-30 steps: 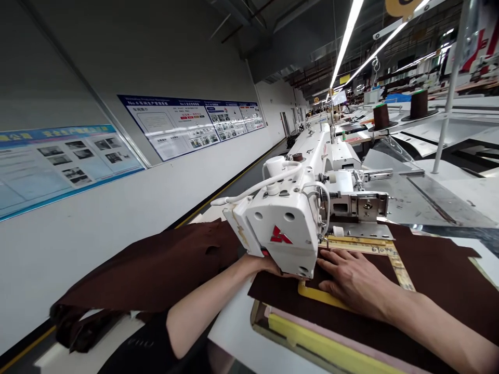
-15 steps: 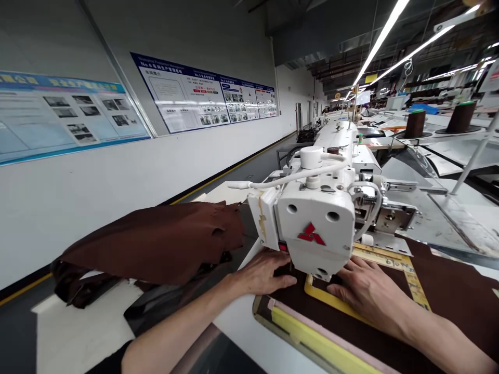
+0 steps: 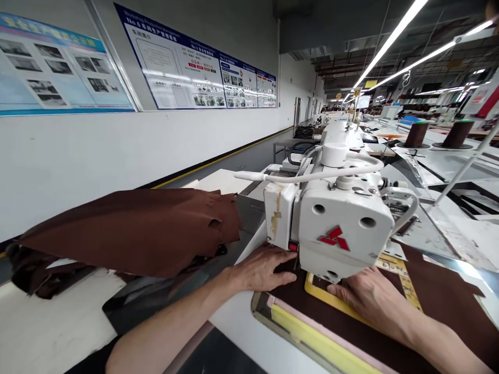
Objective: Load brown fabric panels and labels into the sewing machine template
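Observation:
A white sewing machine head (image 3: 335,234) with a red logo stands in front of me. Under it lies a dark brown leather sheet (image 3: 436,306) clamped in a yellow template frame (image 3: 323,340). My left hand (image 3: 259,267) rests flat on the brown sheet just left of the machine's foot, fingers together. On the right, my right hand (image 3: 370,298) presses flat on the sheet and the yellow frame's inner edge, right below the machine head. Neither hand grips anything. The needle area is hidden behind the machine head.
A stack of brown leather pieces (image 3: 132,228) lies on the table to my left. Two dark thread cones (image 3: 416,135) stand at the back right. More sewing machines run in a row behind. A wall with posters (image 3: 187,72) lines the left side.
The view has swung lower and to the left. My left hand slid out from behind the machine head onto the sheet. My right hand stays pressed on the sheet.

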Demonstrator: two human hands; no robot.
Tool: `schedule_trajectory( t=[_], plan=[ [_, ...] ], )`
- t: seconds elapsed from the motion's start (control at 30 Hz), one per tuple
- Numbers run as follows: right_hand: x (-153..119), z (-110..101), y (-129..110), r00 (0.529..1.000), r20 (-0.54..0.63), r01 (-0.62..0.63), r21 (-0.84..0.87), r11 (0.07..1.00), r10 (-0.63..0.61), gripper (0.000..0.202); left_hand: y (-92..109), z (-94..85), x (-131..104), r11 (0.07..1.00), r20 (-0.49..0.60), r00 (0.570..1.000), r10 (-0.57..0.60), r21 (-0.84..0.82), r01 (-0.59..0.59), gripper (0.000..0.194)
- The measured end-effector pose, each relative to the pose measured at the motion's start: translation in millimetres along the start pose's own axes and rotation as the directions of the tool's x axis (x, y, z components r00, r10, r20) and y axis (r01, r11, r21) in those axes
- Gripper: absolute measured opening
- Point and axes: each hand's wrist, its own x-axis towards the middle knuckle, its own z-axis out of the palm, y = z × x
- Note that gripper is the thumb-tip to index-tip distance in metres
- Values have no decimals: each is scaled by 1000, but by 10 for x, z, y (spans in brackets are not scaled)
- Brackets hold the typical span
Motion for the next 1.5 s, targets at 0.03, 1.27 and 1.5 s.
schedule_trajectory(
  t=[0.03,1.27,1.5],
  plan=[
    [0,-4,0,1000,-3,4,3,1000,-4,31,-1,5,1,1000,-7,1000,-3,4,3,47],
    [-12,95,-24,990,-53,-135,-50,990,132,36,502,337,-30,971,-82,988,131,210,-111,37],
    [21,66,-48,980,0,-198,-78,977,199,32,395,274,-64,971,-62,975,212,124,-204,37]
  ],
)
